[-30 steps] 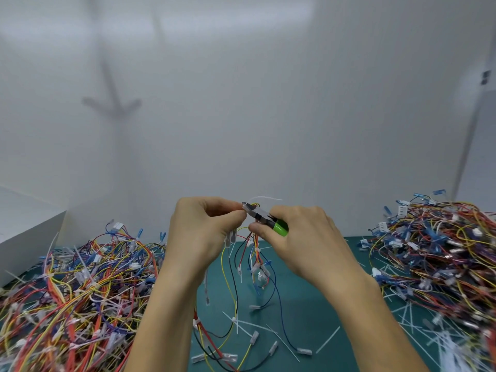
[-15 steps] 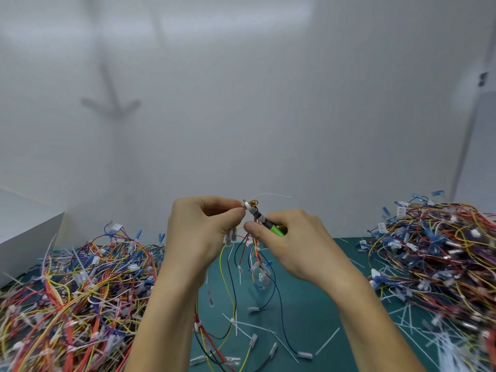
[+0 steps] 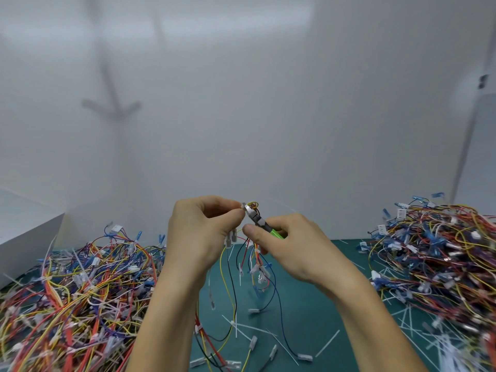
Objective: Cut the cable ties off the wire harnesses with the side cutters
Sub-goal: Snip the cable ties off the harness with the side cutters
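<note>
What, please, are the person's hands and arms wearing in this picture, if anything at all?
Nothing that shows. The left hand and the right hand are bare, with no gloves, and no ring or watch is visible. The forearms are bare too, with no sleeve in view.

Readable text: none.
Cutters [image 3: 264, 225]: no brand can be read on the green handle.
Dark plate [image 3: 482, 81], far right: too blurred to read.
</note>
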